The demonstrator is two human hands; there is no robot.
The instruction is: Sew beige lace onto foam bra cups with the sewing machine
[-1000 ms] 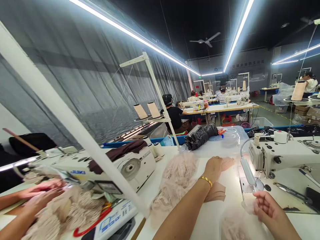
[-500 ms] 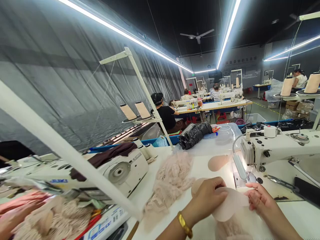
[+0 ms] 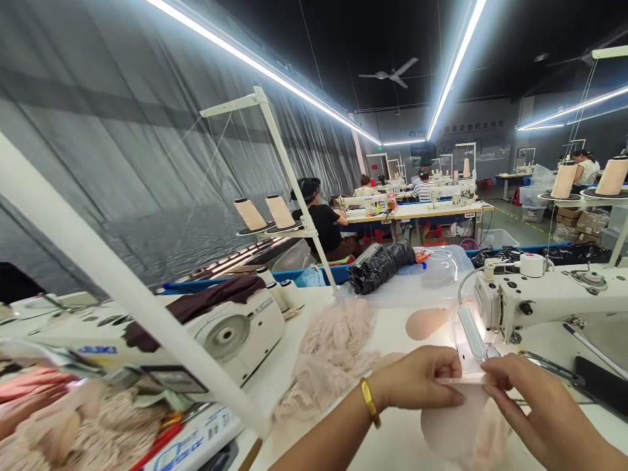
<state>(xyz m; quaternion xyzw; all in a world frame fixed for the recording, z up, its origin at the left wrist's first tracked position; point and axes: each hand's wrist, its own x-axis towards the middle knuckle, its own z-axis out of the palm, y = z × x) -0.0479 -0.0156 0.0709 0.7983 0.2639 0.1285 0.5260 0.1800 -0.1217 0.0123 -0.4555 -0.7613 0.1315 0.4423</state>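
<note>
A pale pink rounded pad [image 3: 449, 425] hangs from both hands, just in front of the sewing machine's needle area. My left hand [image 3: 419, 378], with a gold bracelet at the wrist, pinches its top edge between thumb and bent fingers. At the right end of that edge, my right hand [image 3: 532, 399] is closed on the pad, thumb against fingers. Below it hangs sheer pink fabric [image 3: 493, 435], partly behind the right hand. Another rounded pad [image 3: 426, 324] lies flat beyond my left hand. The sewing machine [image 3: 554, 294] stands at the right, its lamp lit.
Crumpled pink lace [image 3: 333, 347] lies left of my hands. Black scissors-like tweezers [image 3: 549, 366] and a dark flat object [image 3: 601, 379] are on the right. A black plastic bundle [image 3: 380, 267] sits on a clear bin lid [image 3: 451, 265]. A white thread-stand pole [image 3: 122, 281] crosses the left; co-workers sit beyond.
Both hands have turned the pad so its straight edge faces up and its rounded part hangs down. My right hand has moved closer to my left. The camera view has shifted slightly.
</note>
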